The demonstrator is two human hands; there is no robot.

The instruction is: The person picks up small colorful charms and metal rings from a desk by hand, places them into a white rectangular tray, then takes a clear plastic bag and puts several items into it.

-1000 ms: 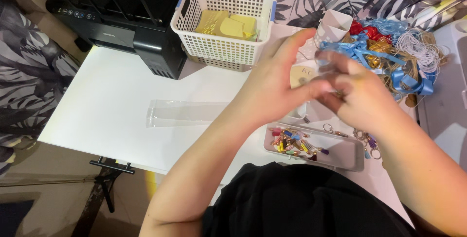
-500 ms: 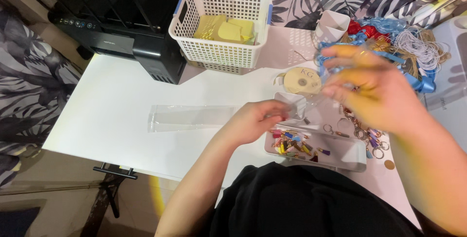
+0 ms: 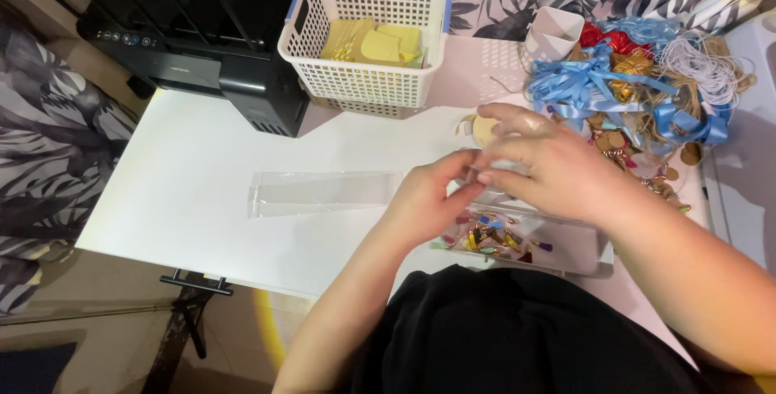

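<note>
My left hand (image 3: 427, 197) and my right hand (image 3: 551, 161) meet fingertip to fingertip just above a clear shallow tray (image 3: 575, 247) that holds several small colourful pieces (image 3: 489, 237). Both hands pinch one small dark piece between them; it is too small to identify. A long clear plastic sleeve (image 3: 323, 192) lies flat on the white table (image 3: 178, 192), left of my left hand. A round pale wooden disc (image 3: 483, 130) lies just beyond my right hand's fingers.
A white plastic basket (image 3: 364, 79) holding yellow cards stands at the back. A black printer (image 3: 210, 63) sits at the back left. A heap of blue and red ribbons, cord and gold bits (image 3: 638, 87) fills the back right, beside a white cup (image 3: 554, 32).
My left hand dropped from the raised pair of hands to the tray. My right hand then came down from the ribbon heap to meet it over the tray.
</note>
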